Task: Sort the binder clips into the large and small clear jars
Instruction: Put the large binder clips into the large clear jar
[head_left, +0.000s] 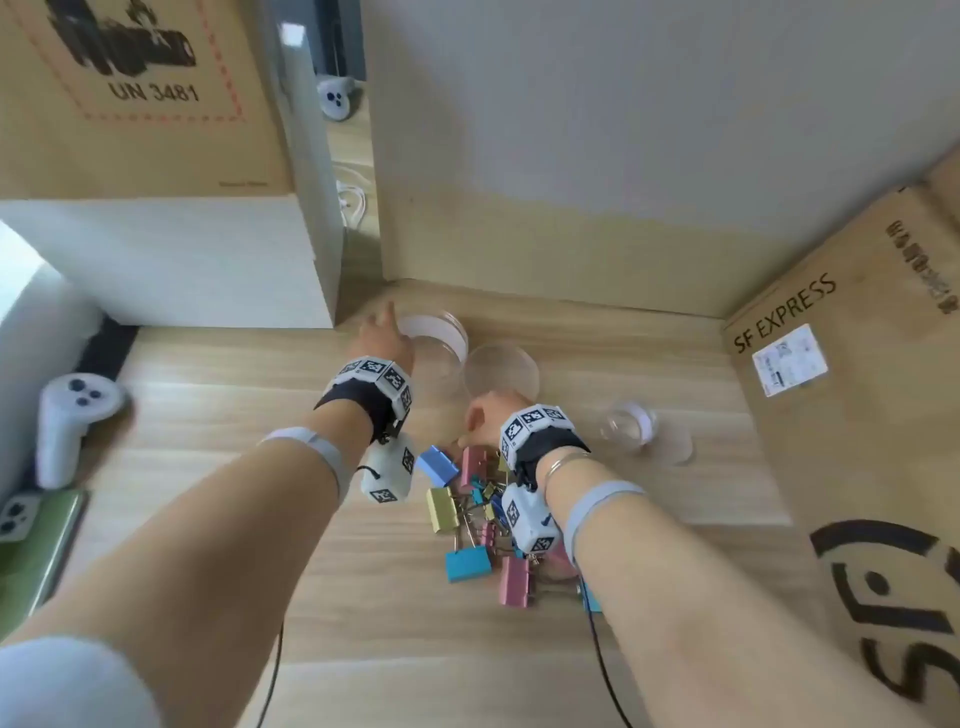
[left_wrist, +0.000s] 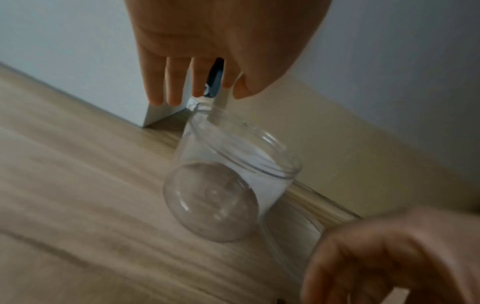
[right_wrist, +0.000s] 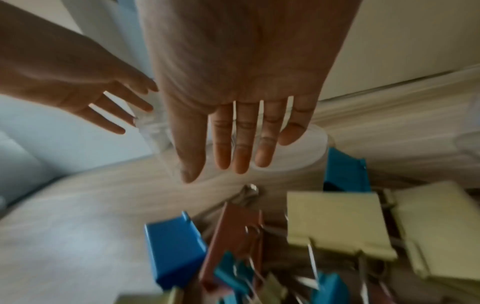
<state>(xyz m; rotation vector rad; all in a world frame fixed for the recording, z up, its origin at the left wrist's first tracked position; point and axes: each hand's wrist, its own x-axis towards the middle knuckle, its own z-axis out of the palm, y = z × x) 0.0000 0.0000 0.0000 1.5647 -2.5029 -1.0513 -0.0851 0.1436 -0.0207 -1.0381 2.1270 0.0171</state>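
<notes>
A heap of binder clips (head_left: 470, 519) in blue, pink and gold, large and small, lies on the wooden table (head_left: 208, 415). Beyond it stand two clear jars side by side: one (head_left: 441, 364) with a white lid (head_left: 431, 327) behind it, the other (head_left: 501, 371) to its right. A smaller clear jar (head_left: 628, 426) sits further right. My left hand (head_left: 382, 332) hovers with straight fingers (left_wrist: 174, 90) over the left jar (left_wrist: 233, 174), holding nothing. My right hand (head_left: 480, 415) is spread open (right_wrist: 215, 164) above the clips (right_wrist: 337, 222), just before the second jar.
A cardboard SF EXPRESS box (head_left: 857, 415) walls the right side. A white box (head_left: 208, 260) with a carton (head_left: 130, 104) on top stands at back left. A white controller (head_left: 67, 415) lies at the left. The wall (head_left: 571, 156) closes the back.
</notes>
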